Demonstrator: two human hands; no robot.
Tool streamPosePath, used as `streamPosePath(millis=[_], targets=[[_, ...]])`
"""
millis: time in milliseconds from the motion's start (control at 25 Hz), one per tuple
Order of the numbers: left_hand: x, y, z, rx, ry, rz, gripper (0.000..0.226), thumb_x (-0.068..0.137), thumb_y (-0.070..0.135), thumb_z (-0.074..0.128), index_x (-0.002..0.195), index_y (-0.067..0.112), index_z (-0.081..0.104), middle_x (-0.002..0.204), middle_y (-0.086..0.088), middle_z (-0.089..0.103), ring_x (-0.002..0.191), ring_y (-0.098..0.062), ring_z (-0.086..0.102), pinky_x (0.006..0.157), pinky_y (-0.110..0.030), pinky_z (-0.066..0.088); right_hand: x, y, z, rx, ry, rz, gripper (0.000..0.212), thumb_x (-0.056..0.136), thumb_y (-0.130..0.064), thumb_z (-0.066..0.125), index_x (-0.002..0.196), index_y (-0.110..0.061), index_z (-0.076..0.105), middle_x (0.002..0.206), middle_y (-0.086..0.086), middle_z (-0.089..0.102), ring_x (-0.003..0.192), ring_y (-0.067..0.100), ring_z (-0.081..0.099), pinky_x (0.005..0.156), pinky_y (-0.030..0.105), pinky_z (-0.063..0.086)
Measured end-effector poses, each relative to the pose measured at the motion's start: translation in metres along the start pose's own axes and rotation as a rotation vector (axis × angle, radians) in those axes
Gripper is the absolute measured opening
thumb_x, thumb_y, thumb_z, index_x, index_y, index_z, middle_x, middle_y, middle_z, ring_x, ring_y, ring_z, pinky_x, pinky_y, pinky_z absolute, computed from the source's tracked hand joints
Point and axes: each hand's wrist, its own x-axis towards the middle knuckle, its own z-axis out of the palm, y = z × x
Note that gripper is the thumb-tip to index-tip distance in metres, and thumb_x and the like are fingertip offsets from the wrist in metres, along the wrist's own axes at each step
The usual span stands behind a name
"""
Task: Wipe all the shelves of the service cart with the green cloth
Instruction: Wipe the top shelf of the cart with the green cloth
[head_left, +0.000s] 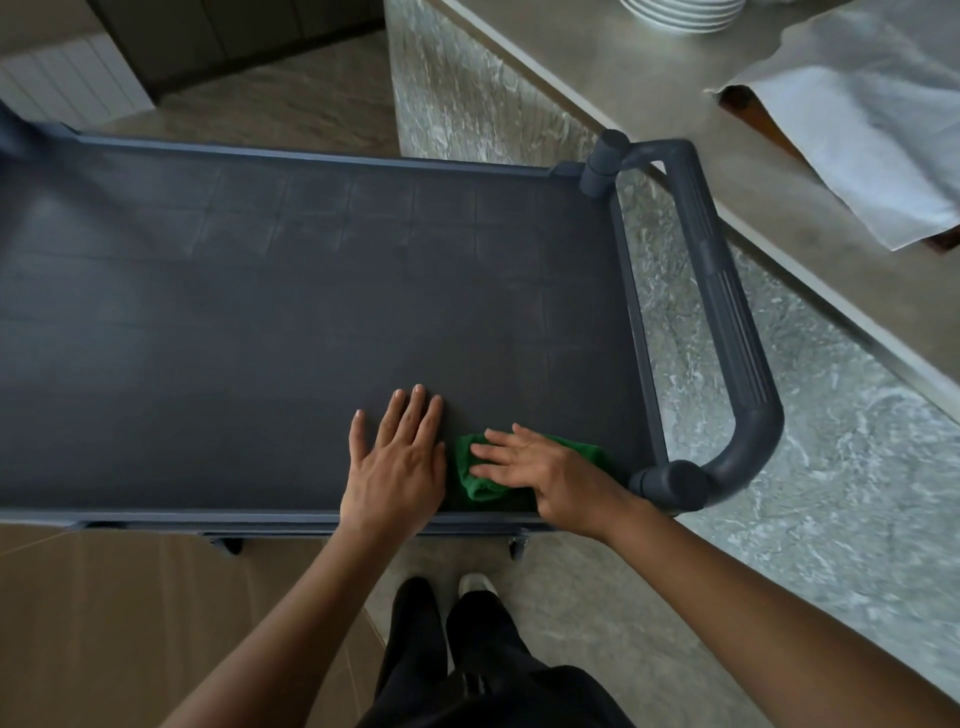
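The dark grey service cart's top shelf (311, 312) fills the middle of the head view, with its push handle (727, 312) at the right end. A bunched green cloth (475, 480) lies near the shelf's front right corner. My right hand (540, 470) presses flat on the cloth with straight fingers pointing left. Just left of it, my left hand (400, 457) rests flat on the bare shelf, fingers spread and straight. The cart's lower shelves are hidden beneath the top one.
A stone counter (649, 104) runs along the cart's right side, carrying a stack of white plates (685, 13) and a white cloth (872, 135) over a dark object. A brown cardboard sheet (130, 623) lies on the floor at my left. My feet stand behind the cart.
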Motion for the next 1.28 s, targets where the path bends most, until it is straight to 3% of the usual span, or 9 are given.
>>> streamPosePath(millis=[160, 400, 560, 760, 1000, 1280], targets=[[0.000, 0.002, -0.002, -0.013, -0.002, -0.013, 0.056, 0.099, 0.042, 0.009, 0.153, 0.027, 0.001, 0.160, 0.008, -0.006, 0.145, -0.009, -0.014, 0.114, -0.045, -0.010, 0.029, 0.011, -0.006, -0.049, 0.099, 0.066, 0.068, 0.069, 0.025, 0.039, 0.127, -0.005, 0.058, 0.139, 0.010, 0.050, 0.137, 0.026, 0.035, 0.117, 0.037, 0.017], [0.002, -0.001, 0.000, -0.018, 0.005, -0.019, 0.055, 0.099, 0.044, 0.008, 0.153, 0.030, 0.006, 0.158, 0.011, -0.004, 0.145, -0.007, -0.012, 0.113, -0.042, -0.010, 0.101, 0.048, -0.030, -0.086, 0.218, 0.228, 0.073, 0.066, 0.026, 0.041, 0.130, -0.006, 0.054, 0.142, 0.011, 0.046, 0.138, 0.027, 0.034, 0.117, 0.032, 0.011], [-0.001, -0.001, -0.002, -0.024, 0.027, -0.026, 0.058, 0.097, 0.046, 0.003, 0.152, 0.030, 0.011, 0.157, 0.012, 0.000, 0.145, -0.008, -0.007, 0.113, -0.041, -0.009, 0.149, 0.082, -0.065, -0.107, 0.189, 0.246, 0.072, 0.068, 0.025, 0.039, 0.133, -0.006, 0.051, 0.145, 0.012, 0.042, 0.140, 0.025, 0.031, 0.116, 0.028, 0.008], [-0.001, -0.001, -0.003, -0.025, 0.029, -0.035, 0.059, 0.096, 0.047, -0.001, 0.152, 0.031, 0.011, 0.156, 0.012, 0.000, 0.146, -0.008, -0.005, 0.114, -0.041, -0.007, 0.189, 0.111, -0.098, -0.176, 0.083, 0.303, 0.071, 0.078, 0.023, 0.039, 0.141, -0.010, 0.041, 0.153, 0.004, 0.030, 0.145, 0.021, 0.016, 0.116, 0.034, 0.001], [-0.001, -0.002, -0.006, -0.059, 0.030, -0.041, 0.053, 0.099, 0.044, 0.007, 0.151, 0.035, 0.015, 0.157, 0.014, 0.004, 0.145, -0.005, -0.004, 0.114, -0.040, -0.003, 0.168, 0.084, -0.081, -0.206, 0.094, 0.346, 0.079, 0.077, 0.021, 0.038, 0.147, -0.013, 0.027, 0.156, 0.007, 0.020, 0.146, 0.022, 0.010, 0.116, 0.033, -0.001], [0.000, -0.002, -0.006, -0.049, 0.044, -0.030, 0.050, 0.101, 0.036, 0.020, 0.151, 0.032, 0.020, 0.159, 0.010, 0.013, 0.147, -0.008, 0.004, 0.113, -0.042, 0.006, 0.066, 0.019, -0.018, 0.003, 0.140, 0.227, 0.081, 0.071, 0.027, 0.036, 0.141, -0.012, 0.039, 0.151, 0.004, 0.032, 0.144, 0.014, 0.017, 0.116, 0.020, -0.004]])
